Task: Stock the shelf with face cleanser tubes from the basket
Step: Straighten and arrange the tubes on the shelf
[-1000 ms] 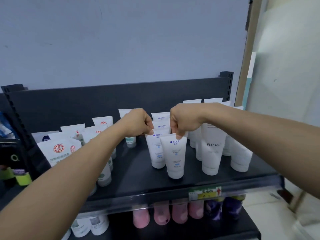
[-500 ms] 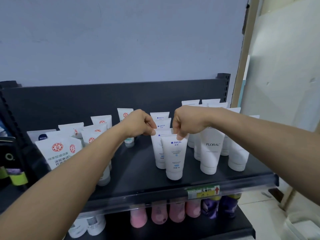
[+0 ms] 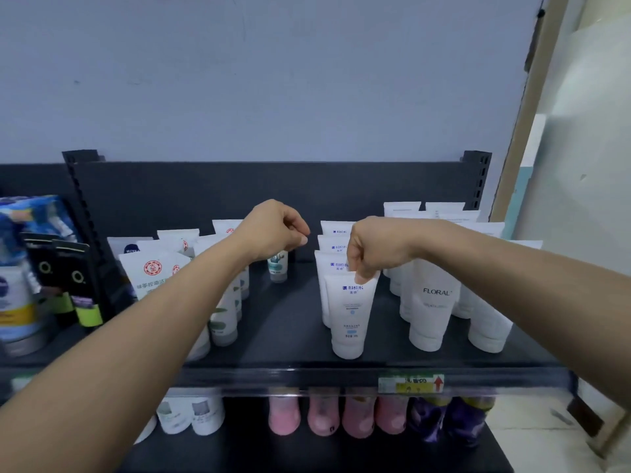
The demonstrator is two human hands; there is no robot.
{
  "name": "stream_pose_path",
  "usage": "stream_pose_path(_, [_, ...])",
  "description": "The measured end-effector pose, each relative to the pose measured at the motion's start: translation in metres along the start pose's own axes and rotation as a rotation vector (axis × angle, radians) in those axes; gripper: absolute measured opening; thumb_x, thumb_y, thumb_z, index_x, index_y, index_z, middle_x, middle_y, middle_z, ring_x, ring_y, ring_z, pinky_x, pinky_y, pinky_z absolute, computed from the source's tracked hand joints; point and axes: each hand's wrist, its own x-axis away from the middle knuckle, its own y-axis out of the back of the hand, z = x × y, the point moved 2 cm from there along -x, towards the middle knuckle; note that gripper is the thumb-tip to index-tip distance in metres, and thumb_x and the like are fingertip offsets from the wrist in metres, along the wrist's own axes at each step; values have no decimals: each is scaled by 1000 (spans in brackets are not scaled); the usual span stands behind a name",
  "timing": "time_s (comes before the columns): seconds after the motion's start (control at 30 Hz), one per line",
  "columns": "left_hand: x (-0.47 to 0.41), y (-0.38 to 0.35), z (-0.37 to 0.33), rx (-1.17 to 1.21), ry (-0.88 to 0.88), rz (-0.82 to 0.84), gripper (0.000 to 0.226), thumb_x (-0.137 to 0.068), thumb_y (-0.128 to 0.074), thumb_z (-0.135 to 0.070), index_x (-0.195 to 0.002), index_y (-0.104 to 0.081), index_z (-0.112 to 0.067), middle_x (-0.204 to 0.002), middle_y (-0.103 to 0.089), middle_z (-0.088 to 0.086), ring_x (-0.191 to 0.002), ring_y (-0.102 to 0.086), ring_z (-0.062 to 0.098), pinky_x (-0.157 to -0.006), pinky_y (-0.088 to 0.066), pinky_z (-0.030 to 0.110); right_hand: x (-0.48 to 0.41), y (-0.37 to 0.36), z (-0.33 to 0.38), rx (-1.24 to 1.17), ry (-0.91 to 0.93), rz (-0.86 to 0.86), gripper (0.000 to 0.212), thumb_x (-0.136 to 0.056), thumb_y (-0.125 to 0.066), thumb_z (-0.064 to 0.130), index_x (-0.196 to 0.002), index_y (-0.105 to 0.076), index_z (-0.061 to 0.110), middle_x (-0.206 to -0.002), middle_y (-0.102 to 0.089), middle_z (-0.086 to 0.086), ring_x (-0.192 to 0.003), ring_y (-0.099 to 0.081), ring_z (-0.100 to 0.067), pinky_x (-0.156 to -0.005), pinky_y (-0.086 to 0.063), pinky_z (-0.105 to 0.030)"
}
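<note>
Far to the left of the left hand (image 3: 273, 230), black tubes (image 3: 73, 278) and a blue pack (image 3: 32, 213) stand on the neighbouring bay. Just under the left forearm stand white tubes with red round logos (image 3: 153, 271), caps down on the dark shelf (image 3: 286, 322). The left hand hangs above the shelf with its fingers curled loosely together, thumb near forefinger, holding nothing; a small teal-printed tube (image 3: 278, 268) stands just below and behind it. Between the hands the shelf is bare. The right hand (image 3: 375, 247) is curled downward, its fingertips (image 3: 362, 277) pinching the flat top edge of the front cleanser tube (image 3: 350, 319), which stands upright on its cap near the shelf's front lip. Three matching tubes (image 3: 333, 247) line up directly behind it, partly hidden by the hand. Just right of that hand, under the right forearm, stands a taller white FLORAL tube (image 3: 432, 302) with more plain white tubes around it. Below the hands, a price tag (image 3: 411, 384) with a red arrow sits on the front rail, and pink tubes (image 3: 338, 414) and purple ones (image 3: 444, 418) show on the lower shelf. The basket is out of view.
</note>
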Motion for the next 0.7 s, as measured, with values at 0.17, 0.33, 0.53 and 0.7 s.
stream_pose_path(0.17, [17, 19, -8, -1, 32, -89, 8, -83, -65, -7, -89, -71, -9, -72, -65, 2, -69, -63, 16, -70, -57, 23, 6, 20, 3, -109, 80, -57, 19, -80, -71, 25, -62, -67, 19, -64, -64, 7, -62, -58, -9, -58, -45, -20])
stream_pose_path(0.33, [43, 46, -9, -88, 91, -204, 8, -84, -65, -10, -87, -70, -15, -78, -69, 3, -72, -64, 17, -69, -55, 25, -3, 34, 19, -191, 206, -197, 13, -84, -66, 21, -74, -71, 14, -63, -63, 7, -60, -58, -8, -54, -41, -18])
stream_pose_path(0.53, [81, 78, 10, -199, 195, -320, 8, -85, -65, -11, -89, -70, -16, -76, -65, -5, -67, -58, 10, -54, -44, 20, -24, 22, 57, -248, 315, -222, 9, -85, -65, 18, -84, -72, 12, -70, -63, 7, -67, -60, -12, -63, -50, -23])
stream_pose_path(0.7, [102, 97, 36, -285, 259, -326, 13, -83, -66, -11, -95, -70, -12, -80, -65, -4, -74, -60, 12, -62, -43, 16, -39, 17, 84, -244, 359, -212, 8, -84, -64, 15, -83, -72, 16, -73, -64, 6, -62, -57, -5, -60, -47, -19])
